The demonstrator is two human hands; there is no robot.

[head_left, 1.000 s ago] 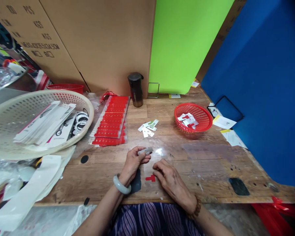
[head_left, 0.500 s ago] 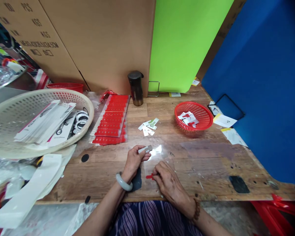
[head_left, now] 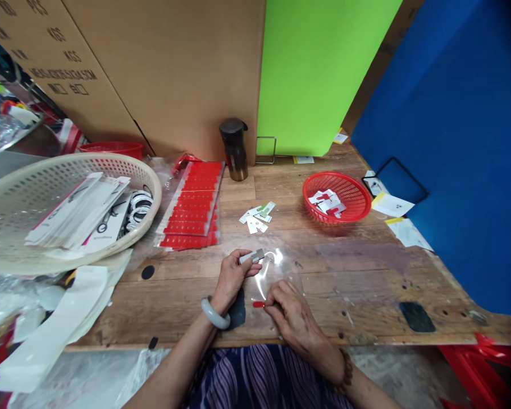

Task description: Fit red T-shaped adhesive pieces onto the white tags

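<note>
My left hand [head_left: 232,275] is closed on a small grey flat piece [head_left: 252,256] that sticks out past its fingertips, just above the wooden table [head_left: 357,272]. My right hand [head_left: 290,314] lies low on the table with its fingers pinched on a small red tab [head_left: 258,304]. A clear plastic sleeve [head_left: 269,271] lies between the two hands and curls up a little at its far end. The left wrist wears a pale bangle, the right a bead bracelet.
Stacked red sheets in clear film [head_left: 193,207] lie ahead left. A cream basket [head_left: 8,204] holds packaged items. Loose small cards [head_left: 258,217], a red basket [head_left: 352,193] with pieces, a dark flask [head_left: 234,149], and green and blue boards stand behind.
My right hand's fingers have closed over the red tab, which now shows only its end. The clear sleeve has lifted and curled. The left hand stays almost still.
</note>
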